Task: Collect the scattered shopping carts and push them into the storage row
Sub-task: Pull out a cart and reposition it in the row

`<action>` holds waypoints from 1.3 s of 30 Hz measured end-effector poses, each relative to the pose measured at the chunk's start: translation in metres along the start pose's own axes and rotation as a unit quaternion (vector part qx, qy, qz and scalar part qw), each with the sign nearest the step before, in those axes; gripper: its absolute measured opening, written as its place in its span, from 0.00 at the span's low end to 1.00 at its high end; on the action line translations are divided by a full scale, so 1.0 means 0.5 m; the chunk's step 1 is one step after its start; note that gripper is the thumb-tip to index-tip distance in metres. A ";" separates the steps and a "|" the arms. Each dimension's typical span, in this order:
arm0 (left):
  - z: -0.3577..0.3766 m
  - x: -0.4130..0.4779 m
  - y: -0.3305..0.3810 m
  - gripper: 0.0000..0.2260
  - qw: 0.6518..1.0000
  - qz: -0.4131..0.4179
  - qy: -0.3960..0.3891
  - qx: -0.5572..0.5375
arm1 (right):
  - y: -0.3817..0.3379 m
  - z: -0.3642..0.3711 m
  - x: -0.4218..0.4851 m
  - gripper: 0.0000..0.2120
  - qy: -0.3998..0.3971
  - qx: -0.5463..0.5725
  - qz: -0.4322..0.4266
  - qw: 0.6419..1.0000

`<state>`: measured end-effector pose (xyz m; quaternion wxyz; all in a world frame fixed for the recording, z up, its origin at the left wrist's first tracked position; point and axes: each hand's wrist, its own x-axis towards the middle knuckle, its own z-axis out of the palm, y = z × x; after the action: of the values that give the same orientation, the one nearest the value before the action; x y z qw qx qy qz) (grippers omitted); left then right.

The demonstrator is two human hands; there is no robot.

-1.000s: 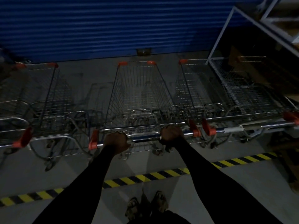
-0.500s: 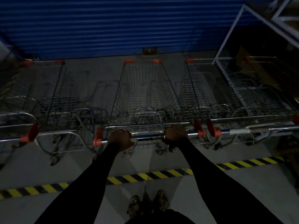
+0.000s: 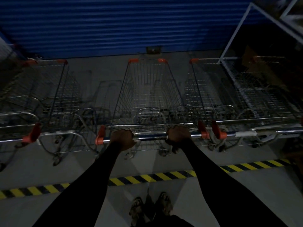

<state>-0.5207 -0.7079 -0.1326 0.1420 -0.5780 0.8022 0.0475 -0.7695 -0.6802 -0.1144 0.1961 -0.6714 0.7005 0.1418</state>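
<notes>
A wire shopping cart [image 3: 148,94] with orange corner caps stands straight ahead of me, nose toward the blue shutter. My left hand [image 3: 122,139] and my right hand [image 3: 178,135] are both closed around its handle bar [image 3: 150,136], between the orange end caps. Another cart [image 3: 213,95] stands close on the right, its handle almost touching mine. A third cart [image 3: 54,95] stands to the left with a gap between them. All three baskets look empty in the dim light.
A blue roller shutter [image 3: 131,25] closes off the far side. A white-framed rack [image 3: 237,35] with wire shelving stands at the right. Black-and-yellow hazard tape [image 3: 147,177] crosses the grey floor just in front of my feet [image 3: 150,208].
The cart and the view have crept slightly forward toward the shutter and shifted a little right; both hands keep the same grip on the handle.
</notes>
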 end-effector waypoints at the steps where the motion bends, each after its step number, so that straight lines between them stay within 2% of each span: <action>1: -0.001 0.000 0.000 0.21 1.000 -0.002 0.000 0.000 | 0.000 0.002 -0.004 0.13 0.016 -0.011 -0.010 1.000; 3: -0.003 -0.001 0.001 0.21 1.000 -0.002 0.002 0.010 | 0.003 0.013 -0.011 0.14 0.081 -0.050 -0.032 0.995; 6: 0.001 -0.003 0.002 0.22 1.000 -0.009 0.003 0.008 | 0.000 0.017 -0.019 0.15 0.101 -0.071 -0.033 0.992; 10: 0.007 -0.006 0.002 0.20 1.000 -0.011 0.002 -0.009 | -0.005 -0.004 -0.009 0.14 -0.003 -0.017 -0.008 1.000; 11: 0.008 -0.006 0.002 0.20 1.000 -0.011 0.000 -0.010 | -0.004 -0.001 -0.010 0.14 0.006 -0.024 -0.011 1.000; 14: 0.009 -0.005 0.001 0.21 1.000 -0.010 0.001 0.004 | 0.000 0.015 -0.021 0.18 0.107 -0.076 -0.030 0.991; 18: 0.009 -0.014 0.001 0.24 0.999 -0.010 0.018 -0.038 | -0.002 0.004 -0.021 0.24 0.081 -0.003 -0.062 0.995; 22: 0.014 -0.040 -0.012 0.30 0.988 0.006 0.121 -0.099 | -0.018 -0.011 -0.015 0.28 0.073 0.116 -0.099 0.986; 24: 0.018 -0.055 -0.033 0.30 0.979 0.004 0.181 -0.094 | -0.051 -0.018 -0.014 0.28 0.109 0.127 -0.113 0.979; 27: 0.026 -0.081 -0.066 0.35 0.972 -0.006 0.211 -0.098 | -0.121 -0.027 -0.018 0.32 0.160 0.093 -0.149 0.971; 30: 0.040 -0.120 -0.108 0.39 0.974 -0.062 0.187 -0.108 | -0.191 -0.022 -0.007 0.38 0.158 0.061 -0.187 0.968; 35: 0.068 -0.198 -0.206 0.44 0.969 -0.144 0.175 -0.097 | -0.302 -0.009 0.014 0.35 0.180 0.049 -0.257 0.948; 39: 0.095 -0.276 -0.295 0.45 0.963 -0.176 0.178 -0.098 | -0.418 -0.001 0.004 0.35 0.178 0.047 -0.288 0.940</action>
<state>-0.3334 -0.6187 -0.1262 -0.0547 -0.7206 0.6912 -0.0038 -0.5611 -0.6943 -0.1016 0.1319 -0.8485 0.5069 -0.0755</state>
